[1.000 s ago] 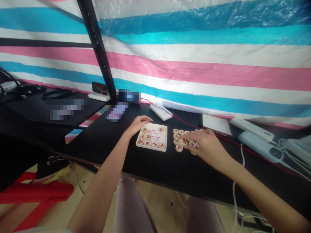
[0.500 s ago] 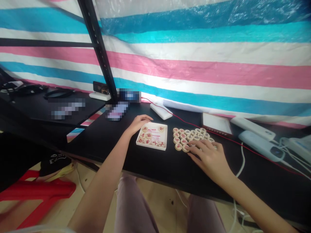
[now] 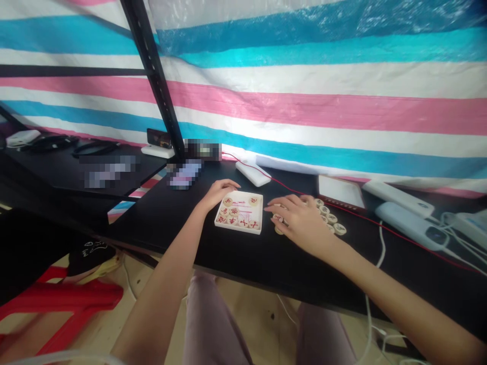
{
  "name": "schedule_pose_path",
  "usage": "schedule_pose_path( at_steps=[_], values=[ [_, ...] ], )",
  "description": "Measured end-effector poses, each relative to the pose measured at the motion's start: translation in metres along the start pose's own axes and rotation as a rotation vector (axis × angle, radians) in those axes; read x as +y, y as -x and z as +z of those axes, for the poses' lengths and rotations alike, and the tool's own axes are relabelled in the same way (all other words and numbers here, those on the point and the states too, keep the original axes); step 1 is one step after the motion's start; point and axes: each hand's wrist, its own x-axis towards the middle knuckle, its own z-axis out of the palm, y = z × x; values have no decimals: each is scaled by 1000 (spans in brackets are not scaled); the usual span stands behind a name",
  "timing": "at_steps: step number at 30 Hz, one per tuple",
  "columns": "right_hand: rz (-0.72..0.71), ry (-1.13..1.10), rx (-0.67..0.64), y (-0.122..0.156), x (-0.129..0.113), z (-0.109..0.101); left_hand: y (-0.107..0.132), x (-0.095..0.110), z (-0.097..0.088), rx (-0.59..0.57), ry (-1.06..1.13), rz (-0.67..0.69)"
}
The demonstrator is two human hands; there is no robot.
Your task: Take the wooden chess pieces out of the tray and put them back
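Observation:
A shallow white box [image 3: 243, 199] lies on the black table and holds several round Chinese chess pieces [image 3: 232, 221] with red characters. My left hand [image 3: 219, 191] rests at the box's far left corner, its fingers stretched out along the edge. Right of the box is a group of loose Chinese chess pieces [image 3: 340, 229], set close together in rows. My right hand [image 3: 302, 220] is spread palm down over the left part of that group and hides many of them. One piece shows between its fingers, and I see none lifted.
Behind the box lies a white slab-shaped device [image 3: 253, 174]. A red cable [image 3: 283, 187] runs behind the loose pieces. An empty-looking white lid or tray [image 3: 340, 191], pale blue device [image 3: 411, 226] and white cables are on the right. A black shelf post [image 3: 160, 86] stands left.
My right hand has moved left across the loose pieces, toward the box, uncovering those at the right end. My left hand and the box stay in place.

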Motion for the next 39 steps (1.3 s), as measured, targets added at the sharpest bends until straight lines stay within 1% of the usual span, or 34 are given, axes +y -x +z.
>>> schedule_pose_path(
  at_steps=[3,5,7,9,12,14,16,18,20,22,24,27,32,39],
  values=[
    [-7,-4,-94,-39,2,16,0,0,0,0,-6,16],
    [3,20,-170,-58,3,27,0,0,-1,0,-9,18],
    [11,33,-236,-70,2,35,0,1,-1,0,-14,15],
    [26,24,-260,-76,0,40,1,2,-1,0,-17,11],
    [60,-27,-240,-77,-1,42,1,4,-2,-19,-20,26],
    [77,-75,-203,-76,3,39,2,5,-3,-46,-25,36],
    [116,-109,-130,-72,15,35,3,5,-4,-71,-23,31],
    [185,-131,-55,-67,31,30,2,4,-6,-86,-7,28],
    [251,-157,-28,-60,47,26,1,2,-8,-91,11,24],
    [282,-196,-71,-53,59,25,1,0,-11,-94,30,15],
    [294,-219,-144,-48,63,26,1,-2,-15,-93,61,2],
    [283,-211,-215,-43,57,32,2,-3,-21,-72,118,-13],
    [223,-141,-252,-44,45,42,5,-3,-23,-51,137,-32],
    [222,-124,-365,-49,49,38,5,1,-21,-42,92,-45]
  ],
)
